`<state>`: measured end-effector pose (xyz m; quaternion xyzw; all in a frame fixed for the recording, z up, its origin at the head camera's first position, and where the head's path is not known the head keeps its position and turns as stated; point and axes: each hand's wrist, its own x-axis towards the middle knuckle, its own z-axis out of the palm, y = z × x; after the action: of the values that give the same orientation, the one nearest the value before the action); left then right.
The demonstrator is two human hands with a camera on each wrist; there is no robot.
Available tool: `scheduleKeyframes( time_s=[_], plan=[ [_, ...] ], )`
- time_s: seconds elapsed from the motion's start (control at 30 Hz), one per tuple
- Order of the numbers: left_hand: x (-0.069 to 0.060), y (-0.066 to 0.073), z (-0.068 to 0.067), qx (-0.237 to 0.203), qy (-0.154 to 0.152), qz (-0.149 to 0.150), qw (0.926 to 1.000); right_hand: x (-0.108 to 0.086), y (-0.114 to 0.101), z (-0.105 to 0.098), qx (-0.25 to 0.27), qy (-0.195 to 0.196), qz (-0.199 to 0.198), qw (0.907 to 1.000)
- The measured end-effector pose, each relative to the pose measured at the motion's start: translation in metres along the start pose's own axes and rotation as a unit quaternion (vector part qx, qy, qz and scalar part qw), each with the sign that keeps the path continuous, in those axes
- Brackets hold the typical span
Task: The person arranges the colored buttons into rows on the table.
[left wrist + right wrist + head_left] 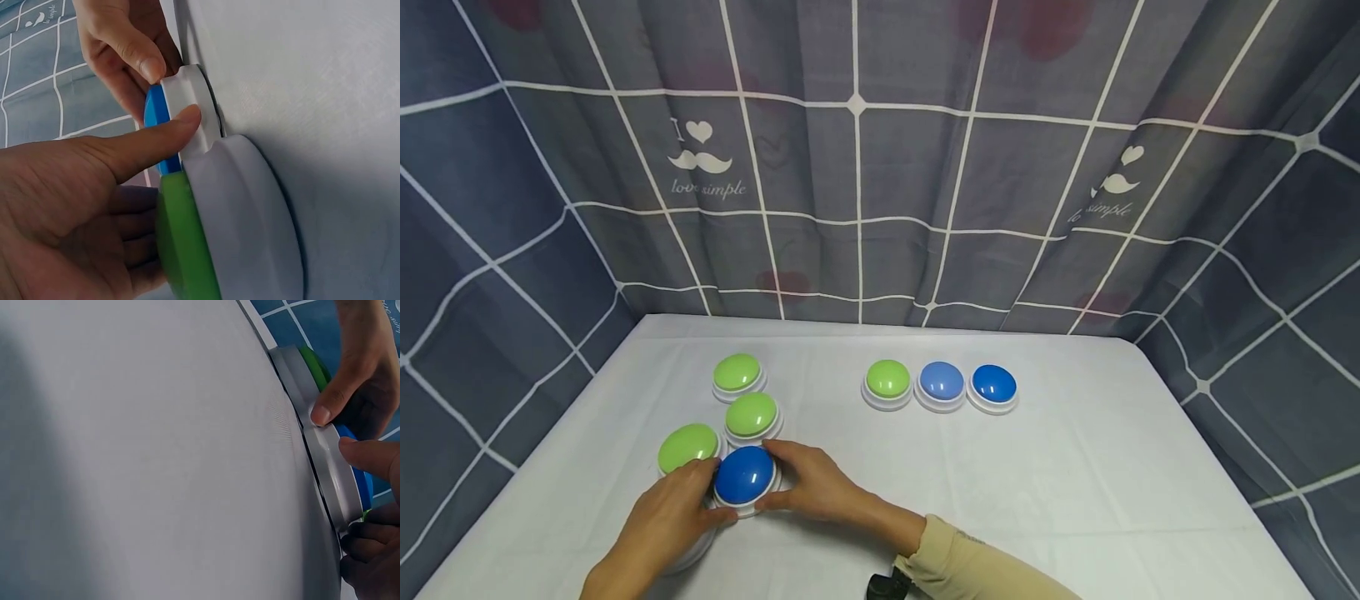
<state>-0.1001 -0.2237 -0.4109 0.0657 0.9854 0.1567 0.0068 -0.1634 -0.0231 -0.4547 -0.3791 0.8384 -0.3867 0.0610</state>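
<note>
A dome-topped push button with a blue cap and white base (745,475) lies between my two hands at the front left of the table. My left hand (662,518) holds it from the left, its thumb on the white base in the left wrist view. From the right, my right hand (811,485) grips the rim between thumb and fingers. A green button (687,447) sits left of it, partly behind my left hand, and another green button (751,414) is just beyond. Below my left hand shows part of one more white base (698,552); its cap is hidden.
A further green button (737,372) stands behind the cluster. Farther right is a row of a green button (887,379), a light blue button (942,381) and a dark blue button (994,383). A checked curtain (895,167) surrounds the white-covered table (1075,467).
</note>
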Motion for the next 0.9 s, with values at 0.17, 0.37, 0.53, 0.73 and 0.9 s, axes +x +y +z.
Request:
scheduleKeyframes(
  time_s=[0.17,0.37,0.53,0.73,0.9],
  plan=[
    [-0.001,-0.001,0.005,0.013,0.023,0.018,0.9995,0.003,-0.003,0.003,-0.011,-0.009,0.011,0.9998],
    [0.0,0.0,0.004,0.011,0.02,0.008,0.9997,0.003,-0.002,0.006,0.004,0.0,0.024,0.9997],
    [-0.001,0.0,0.003,0.003,0.027,0.009,0.9996,0.002,-0.001,0.006,0.011,0.013,0.018,0.9997],
    [-0.003,0.003,-0.001,-0.003,0.033,0.01,0.9994,-0.001,-0.002,0.004,0.017,0.027,0.007,0.9995],
    [0.003,0.011,-0.005,-0.007,0.046,0.022,0.9987,-0.005,-0.001,-0.005,0.028,0.048,-0.001,0.9985]
  ],
)
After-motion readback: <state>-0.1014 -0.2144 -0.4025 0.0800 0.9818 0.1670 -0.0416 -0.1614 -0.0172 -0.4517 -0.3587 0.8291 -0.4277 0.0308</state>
